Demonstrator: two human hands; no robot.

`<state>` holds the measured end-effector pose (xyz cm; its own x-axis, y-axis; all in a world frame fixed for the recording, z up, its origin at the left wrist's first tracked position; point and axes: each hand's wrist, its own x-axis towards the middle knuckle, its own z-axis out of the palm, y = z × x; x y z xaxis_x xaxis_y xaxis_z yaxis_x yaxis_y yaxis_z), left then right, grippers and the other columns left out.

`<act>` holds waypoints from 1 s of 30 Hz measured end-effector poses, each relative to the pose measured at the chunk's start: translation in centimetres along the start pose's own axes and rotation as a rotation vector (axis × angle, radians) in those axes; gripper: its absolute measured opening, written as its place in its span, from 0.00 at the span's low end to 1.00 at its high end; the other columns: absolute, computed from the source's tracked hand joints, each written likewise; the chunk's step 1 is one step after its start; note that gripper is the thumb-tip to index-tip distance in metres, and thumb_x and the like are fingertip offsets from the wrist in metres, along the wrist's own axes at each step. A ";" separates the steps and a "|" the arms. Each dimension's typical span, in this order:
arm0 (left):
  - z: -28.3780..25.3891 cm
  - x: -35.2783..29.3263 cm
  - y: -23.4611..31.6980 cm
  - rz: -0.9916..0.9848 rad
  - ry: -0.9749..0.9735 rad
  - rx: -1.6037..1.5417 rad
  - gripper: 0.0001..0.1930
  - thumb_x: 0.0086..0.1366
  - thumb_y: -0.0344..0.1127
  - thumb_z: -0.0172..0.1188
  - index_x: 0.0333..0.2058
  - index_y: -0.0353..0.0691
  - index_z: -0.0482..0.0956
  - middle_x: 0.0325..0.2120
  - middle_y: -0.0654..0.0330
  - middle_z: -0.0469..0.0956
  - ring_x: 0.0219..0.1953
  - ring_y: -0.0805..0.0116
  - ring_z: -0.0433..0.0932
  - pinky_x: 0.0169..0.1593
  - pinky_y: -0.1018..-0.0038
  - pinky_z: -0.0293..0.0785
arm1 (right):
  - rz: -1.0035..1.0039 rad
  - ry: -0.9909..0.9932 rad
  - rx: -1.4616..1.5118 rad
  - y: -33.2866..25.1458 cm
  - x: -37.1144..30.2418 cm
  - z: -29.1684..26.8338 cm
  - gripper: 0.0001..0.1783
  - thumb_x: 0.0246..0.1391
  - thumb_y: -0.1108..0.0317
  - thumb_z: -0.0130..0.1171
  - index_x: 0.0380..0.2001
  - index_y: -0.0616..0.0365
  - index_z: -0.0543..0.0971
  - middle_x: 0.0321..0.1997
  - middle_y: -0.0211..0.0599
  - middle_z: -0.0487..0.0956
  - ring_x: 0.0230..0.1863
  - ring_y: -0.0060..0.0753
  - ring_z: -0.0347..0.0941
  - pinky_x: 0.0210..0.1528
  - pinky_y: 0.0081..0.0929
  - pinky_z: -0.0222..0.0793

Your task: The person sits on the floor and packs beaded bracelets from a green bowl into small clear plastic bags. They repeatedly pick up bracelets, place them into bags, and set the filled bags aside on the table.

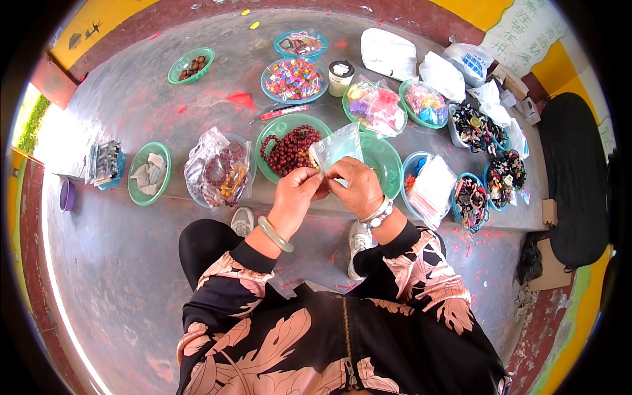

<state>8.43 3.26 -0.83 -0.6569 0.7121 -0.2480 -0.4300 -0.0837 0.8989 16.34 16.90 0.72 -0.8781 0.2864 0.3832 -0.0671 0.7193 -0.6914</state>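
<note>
My left hand (296,193) and my right hand (359,187) meet in front of me, fingertips pinched together at the lower edge of a clear plastic bag (340,143). The bag stands up from my fingers and looks flat; whether anything small is between the fingertips is hidden. Just beyond my left hand, a green basin (268,135) holds dark red bead strings (288,148) with a few yellow beads. Behind my right hand sits another green basin (390,164), partly covered by the hand and the bag.
Nearby are a bagged bead bundle (220,168), a basin of colourful small pieces (294,79), a lidded cup (340,78) and a red-and-white pen-like packet (284,112). Rightward stand basins of dark hair ties (472,201) and a stack of clear sleeves (431,191). White bags (388,54) lie far right.
</note>
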 end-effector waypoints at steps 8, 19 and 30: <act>-0.5 0.2 -0.4 -0.021 -0.025 -0.097 0.07 0.64 0.28 0.50 0.36 0.30 0.73 0.33 0.59 0.75 0.34 0.69 0.77 0.40 0.74 0.77 | 0.222 -0.116 0.224 0.2 0.0 -0.1 0.08 0.41 0.71 0.63 0.26 0.60 0.76 0.26 0.36 0.76 0.29 0.32 0.75 0.31 0.28 0.69; -0.2 0.0 0.0 -0.009 -0.035 -0.015 0.07 0.64 0.28 0.50 0.36 0.30 0.74 0.32 0.58 0.77 0.34 0.69 0.78 0.40 0.75 0.76 | 0.399 -0.176 0.462 2.0 -0.1 0.3 0.09 0.46 0.70 0.62 0.32 0.62 0.77 0.29 0.36 0.80 0.32 0.23 0.76 0.35 0.21 0.71; -0.4 0.0 -0.6 0.050 -0.060 0.192 0.06 0.62 0.28 0.52 0.33 0.30 0.74 0.29 0.57 0.78 0.31 0.70 0.78 0.37 0.76 0.76 | 0.282 0.071 0.134 1.7 0.0 0.3 0.03 0.51 0.74 0.55 0.29 0.61 0.74 0.25 0.36 0.78 0.26 0.27 0.74 0.28 0.22 0.68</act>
<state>8.42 3.07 -1.48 -0.6335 0.7514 -0.1846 -0.2683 0.0105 0.9633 16.11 17.94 -0.61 -0.8363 0.5093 0.2031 0.1085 0.5167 -0.8493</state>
